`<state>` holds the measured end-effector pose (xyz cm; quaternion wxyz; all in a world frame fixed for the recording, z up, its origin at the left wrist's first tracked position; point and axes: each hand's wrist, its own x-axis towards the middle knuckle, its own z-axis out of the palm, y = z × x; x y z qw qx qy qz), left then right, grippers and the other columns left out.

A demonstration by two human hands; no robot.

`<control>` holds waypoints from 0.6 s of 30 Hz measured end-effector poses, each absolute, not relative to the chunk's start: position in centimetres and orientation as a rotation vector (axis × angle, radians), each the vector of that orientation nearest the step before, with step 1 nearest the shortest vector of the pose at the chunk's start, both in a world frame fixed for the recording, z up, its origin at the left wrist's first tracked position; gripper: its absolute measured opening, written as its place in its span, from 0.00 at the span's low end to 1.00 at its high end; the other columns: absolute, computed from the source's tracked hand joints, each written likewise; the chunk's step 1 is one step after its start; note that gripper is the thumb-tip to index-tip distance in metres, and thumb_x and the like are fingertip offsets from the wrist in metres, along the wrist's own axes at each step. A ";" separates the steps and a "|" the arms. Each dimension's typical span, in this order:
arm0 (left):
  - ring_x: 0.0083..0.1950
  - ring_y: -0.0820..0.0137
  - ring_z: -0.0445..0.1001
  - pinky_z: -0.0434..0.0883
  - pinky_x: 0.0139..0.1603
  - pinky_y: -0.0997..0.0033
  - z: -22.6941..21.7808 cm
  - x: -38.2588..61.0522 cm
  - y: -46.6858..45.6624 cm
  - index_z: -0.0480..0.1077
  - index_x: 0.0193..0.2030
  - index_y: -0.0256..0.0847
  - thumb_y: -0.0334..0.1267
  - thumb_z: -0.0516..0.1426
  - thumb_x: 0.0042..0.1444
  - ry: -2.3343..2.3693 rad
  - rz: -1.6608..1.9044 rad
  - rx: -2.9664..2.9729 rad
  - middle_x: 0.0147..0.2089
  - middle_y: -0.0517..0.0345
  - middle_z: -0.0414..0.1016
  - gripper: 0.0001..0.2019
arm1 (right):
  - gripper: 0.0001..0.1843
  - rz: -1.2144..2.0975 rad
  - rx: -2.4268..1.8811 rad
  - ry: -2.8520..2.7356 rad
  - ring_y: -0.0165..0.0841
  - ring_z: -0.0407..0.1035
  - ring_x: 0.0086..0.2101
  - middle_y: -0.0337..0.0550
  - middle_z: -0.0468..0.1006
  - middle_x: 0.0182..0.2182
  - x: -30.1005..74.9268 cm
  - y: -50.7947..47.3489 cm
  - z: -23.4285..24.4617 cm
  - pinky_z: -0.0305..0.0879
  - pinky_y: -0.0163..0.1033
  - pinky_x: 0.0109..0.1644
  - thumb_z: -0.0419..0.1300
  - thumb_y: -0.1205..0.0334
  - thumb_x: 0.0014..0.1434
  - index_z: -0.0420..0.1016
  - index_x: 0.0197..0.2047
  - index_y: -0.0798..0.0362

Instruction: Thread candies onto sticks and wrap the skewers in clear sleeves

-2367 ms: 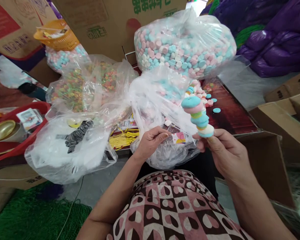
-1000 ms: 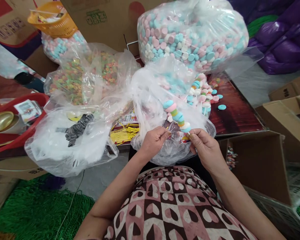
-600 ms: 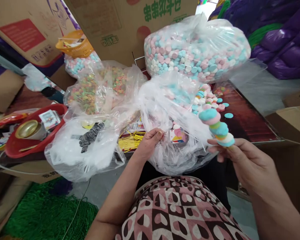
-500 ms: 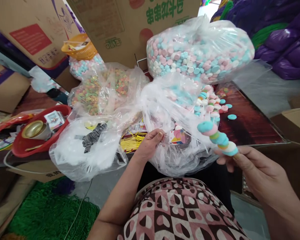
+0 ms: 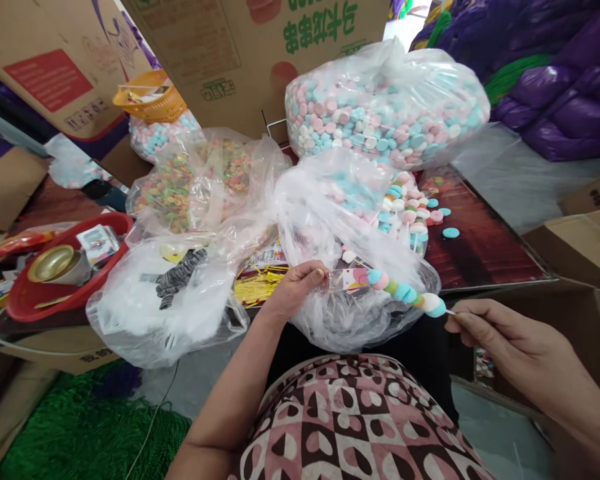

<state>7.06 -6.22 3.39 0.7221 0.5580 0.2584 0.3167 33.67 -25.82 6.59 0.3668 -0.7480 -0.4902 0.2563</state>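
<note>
Candy stick has just swung in from the R, tip now right at the small wrapper, so the two look approx. lined up; can't tell if tip's inside. Hands apart: L hand pinches the wrapper's edge, R hand the stick's bare end. Big bag has pink/blue/white candies, nearby bag ring sweets, red basin a gold bowl + small pkts.
</note>
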 end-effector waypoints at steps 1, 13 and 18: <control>0.30 0.75 0.65 0.64 0.38 0.72 3.5 7.0 -6.2 0.75 0.31 0.38 0.56 0.64 0.53 0.571 0.687 1.260 0.28 0.61 0.69 0.20 | 0.23 0.662 -1.941 -1.260 0.33 0.72 0.23 0.42 0.80 0.25 33.9 -25.9 6.7 0.67 0.35 0.28 0.58 0.38 0.58 0.79 0.35 0.50; 0.34 0.73 0.63 0.61 0.40 0.72 3.8 6.6 -5.7 0.73 0.31 0.38 0.52 0.60 0.59 0.552 0.617 1.476 0.30 0.61 0.67 0.18 | 0.20 0.755 -1.855 -1.218 0.31 0.67 0.25 0.40 0.74 0.24 35.1 -26.3 6.4 0.64 0.33 0.28 0.61 0.41 0.58 0.78 0.37 0.51; 0.34 0.73 0.64 0.61 0.40 0.72 3.9 6.8 -5.8 0.73 0.31 0.38 0.53 0.60 0.59 0.584 0.660 1.446 0.30 0.61 0.67 0.18 | 0.22 0.732 -1.861 -1.205 0.31 0.67 0.24 0.41 0.75 0.23 35.1 -26.1 6.3 0.63 0.33 0.26 0.62 0.40 0.57 0.79 0.36 0.52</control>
